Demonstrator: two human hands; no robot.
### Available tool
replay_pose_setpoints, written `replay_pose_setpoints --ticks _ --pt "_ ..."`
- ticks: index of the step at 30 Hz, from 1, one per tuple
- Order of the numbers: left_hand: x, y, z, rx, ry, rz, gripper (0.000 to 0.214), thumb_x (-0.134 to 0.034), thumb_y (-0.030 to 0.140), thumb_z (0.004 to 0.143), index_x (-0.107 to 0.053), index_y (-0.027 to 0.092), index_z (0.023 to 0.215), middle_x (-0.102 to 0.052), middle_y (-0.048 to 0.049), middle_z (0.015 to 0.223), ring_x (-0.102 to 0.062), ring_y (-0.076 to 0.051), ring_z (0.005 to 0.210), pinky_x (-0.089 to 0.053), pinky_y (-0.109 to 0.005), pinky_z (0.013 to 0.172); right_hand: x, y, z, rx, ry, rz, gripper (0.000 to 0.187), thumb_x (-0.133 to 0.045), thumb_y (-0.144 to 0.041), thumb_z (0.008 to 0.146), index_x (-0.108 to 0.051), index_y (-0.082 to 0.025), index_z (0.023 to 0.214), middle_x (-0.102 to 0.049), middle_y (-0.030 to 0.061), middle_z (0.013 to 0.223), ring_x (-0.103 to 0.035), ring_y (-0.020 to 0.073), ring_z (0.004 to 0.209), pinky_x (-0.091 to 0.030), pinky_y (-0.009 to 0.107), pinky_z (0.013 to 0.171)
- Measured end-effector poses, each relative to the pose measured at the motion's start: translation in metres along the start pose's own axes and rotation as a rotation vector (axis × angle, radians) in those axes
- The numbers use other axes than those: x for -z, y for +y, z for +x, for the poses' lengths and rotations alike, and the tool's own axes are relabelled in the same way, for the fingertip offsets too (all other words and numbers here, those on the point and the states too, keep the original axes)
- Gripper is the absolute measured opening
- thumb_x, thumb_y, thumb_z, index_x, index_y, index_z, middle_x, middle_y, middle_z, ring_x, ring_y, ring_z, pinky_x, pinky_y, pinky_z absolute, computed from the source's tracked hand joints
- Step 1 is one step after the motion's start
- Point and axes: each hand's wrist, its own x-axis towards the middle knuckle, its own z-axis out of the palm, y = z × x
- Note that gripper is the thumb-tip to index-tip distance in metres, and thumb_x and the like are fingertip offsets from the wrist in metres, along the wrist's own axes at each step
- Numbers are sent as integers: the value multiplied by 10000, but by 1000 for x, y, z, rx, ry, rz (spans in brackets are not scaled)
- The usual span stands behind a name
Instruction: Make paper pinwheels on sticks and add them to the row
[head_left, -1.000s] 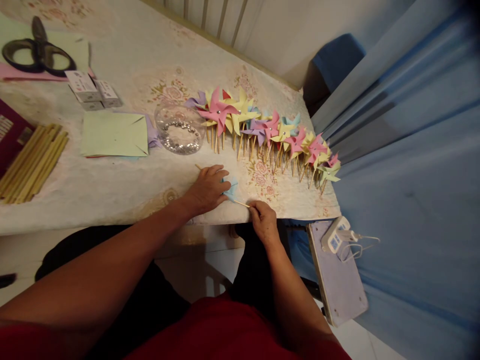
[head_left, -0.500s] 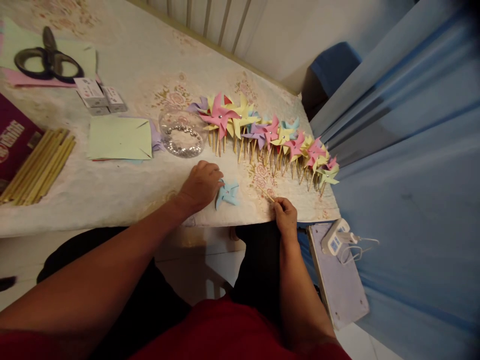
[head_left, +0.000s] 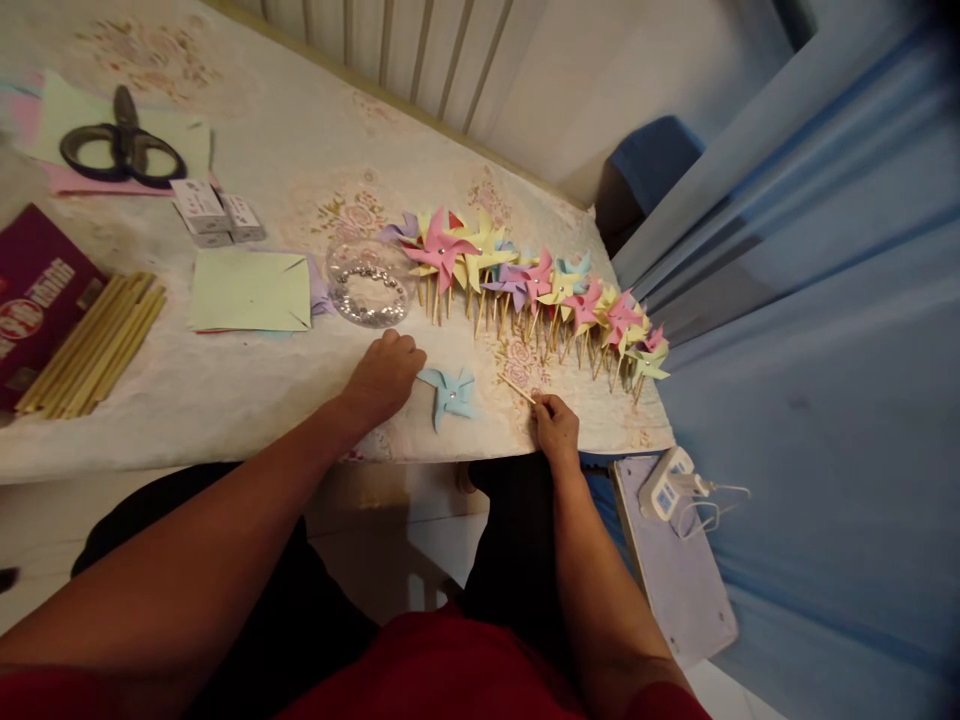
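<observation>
A light-blue paper pinwheel (head_left: 453, 394) with a shiny centre lies near the table's front edge. My left hand (head_left: 384, 376) is closed at the tip of its left blade; the fingertips are partly hidden. To the right, my right hand (head_left: 556, 428) pinches the end of a thin wooden stick (head_left: 517, 388), which points up and left, apart from the pinwheel. Beyond my left hand stands a clear round dish (head_left: 369, 284) with small shiny pieces in it. A long row of finished pinwheels on sticks (head_left: 525, 285) runs along the table behind both hands.
On the left are cut paper squares (head_left: 251, 290), small white boxes (head_left: 201, 206), black-handled scissors (head_left: 124, 150) on more paper, and a bundle of sticks (head_left: 97, 345) against a purple box (head_left: 41, 290). A power strip (head_left: 666, 485) sits on a low stand beside a blue curtain (head_left: 810, 420).
My left hand has shifted left, and the blue pinwheel's blades now look more spread, one reaching toward my fingers. My right hand keeps the stick. The view has tilted slightly.
</observation>
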Motion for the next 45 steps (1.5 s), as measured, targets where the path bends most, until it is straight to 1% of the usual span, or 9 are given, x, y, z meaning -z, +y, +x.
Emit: replay_pose_setpoints --ticks 6,12,18,21,24,28,34,41,45 --pt "4 -4 0 -37 -49 -9 252 -433 33 836 -672 107 808 -627 -179 884 -529 -291 898 -395 -407 730 -1 -2 1 -3 6 -38 270 -492 -402 792 -684 -215 826 -732 50 788 -642 224 763 -467 328 783" --pt "3 -9 1 -59 -75 -149 187 -463 50 806 -629 133 779 -643 -152 851 -533 -274 877 -399 -394 767 -2 -1 1 6 7 -73 282 -483 -407 803 -692 -220 828 -732 51 775 -649 230 801 -475 322 781" --pt "9 -2 1 200 -131 -403 84 -476 150 824 -547 194 828 -646 -62 789 -568 -222 743 -381 -333 665 -2 -2 1 3 2 -86 305 -472 -414 800 -696 -216 863 -757 72 877 -663 240 833 -479 343 819" --pt "15 4 2 296 -150 -609 51 -477 164 806 -488 213 804 -624 -13 704 -585 -193 666 -391 -306 628 -3 -3 1 16 5 -91 308 -468 -418 803 -696 -219 858 -761 79 922 -667 244 864 -481 347 826" --pt "17 9 4 376 -114 -857 54 -480 174 788 -457 217 765 -617 15 677 -620 -166 640 -440 -282 625 -5 -6 0 39 -5 -92 302 -471 -415 804 -695 -218 847 -751 73 869 -662 243 833 -484 347 807" --pt "12 10 7 450 -61 -1112 56 -523 179 728 -488 209 760 -619 30 675 -651 -154 632 -503 -282 645 -13 -14 1 103 -29 -46 295 -472 -394 817 -698 -209 858 -740 67 834 -655 234 794 -488 343 784" --pt "3 11 13 470 -26 -1393 168 -657 243 667 -537 190 773 -639 24 672 -681 -162 663 -543 -307 682 -37 -41 1 269 -52 36 260 -483 -324 859 -709 -200 897 -737 66 871 -657 225 829 -494 343 807" --pt "5 20 17 513 -48 -1587 290 -779 296 622 -593 161 798 -676 -3 717 -699 -163 710 -570 -346 776 -70 -79 -6 452 -84 60 238 -465 -235 917 -699 -200 944 -709 79 911 -634 214 870 -482 339 819" --pt "2 27 21 544 -42 -1655 315 -804 320 615 -566 165 749 -660 13 687 -691 -151 694 -582 -356 798 -78 -95 -8 591 -139 92 237 -458 -213 938 -693 -209 969 -697 79 914 -608 217 885 -468 356 825"
